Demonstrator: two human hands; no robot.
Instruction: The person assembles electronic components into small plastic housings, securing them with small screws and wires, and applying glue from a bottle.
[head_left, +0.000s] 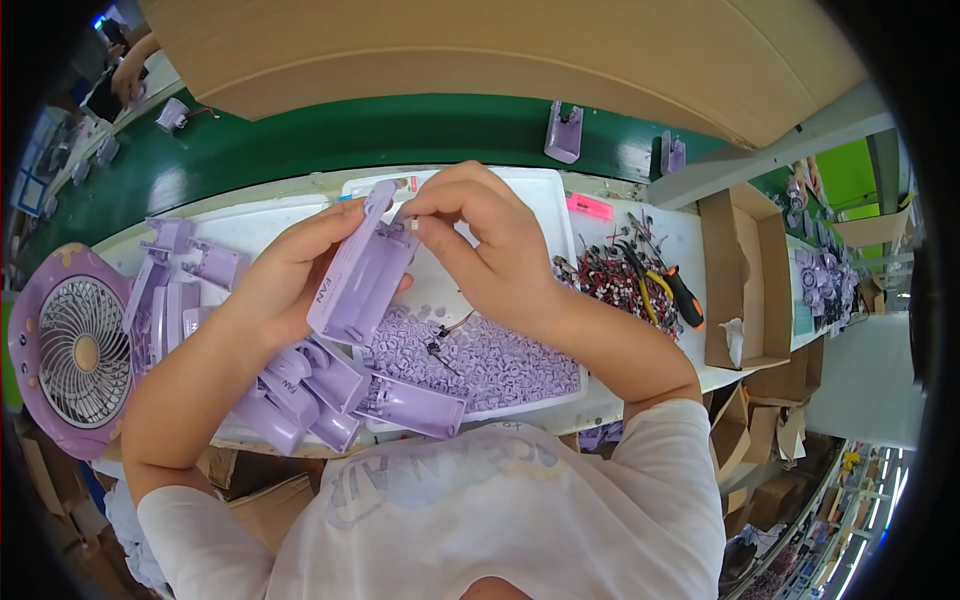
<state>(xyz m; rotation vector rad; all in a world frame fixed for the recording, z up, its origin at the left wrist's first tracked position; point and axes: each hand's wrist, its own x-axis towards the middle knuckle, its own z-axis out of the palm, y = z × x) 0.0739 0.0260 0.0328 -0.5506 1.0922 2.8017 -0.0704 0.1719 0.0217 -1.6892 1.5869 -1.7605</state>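
My left hand (283, 272) grips a light purple plastic housing (362, 290), an open trough-like shell tilted over the white tray (545, 190). At the shell's upper end, the thumb and forefinger of my right hand (492, 240) pinch a small white part (413, 226). My fingers partly hide that part, and I cannot tell its exact kind. Below both hands, a mass of small purple plastic pieces (500, 365) fills the near side of the tray. Another purple shell (415, 405) lies along the tray's near edge, and two small wired black parts (434, 349) rest on the pieces.
More purple shells (285, 400) are heaped at left, beside a purple fan (85, 350). Right of the tray lie a pile of wired parts (605, 285), yellow-handled pliers (655, 285) and a screwdriver (686, 300). A cardboard box (745, 280) stands farther right. Beyond runs a green belt (330, 135) carrying shells.
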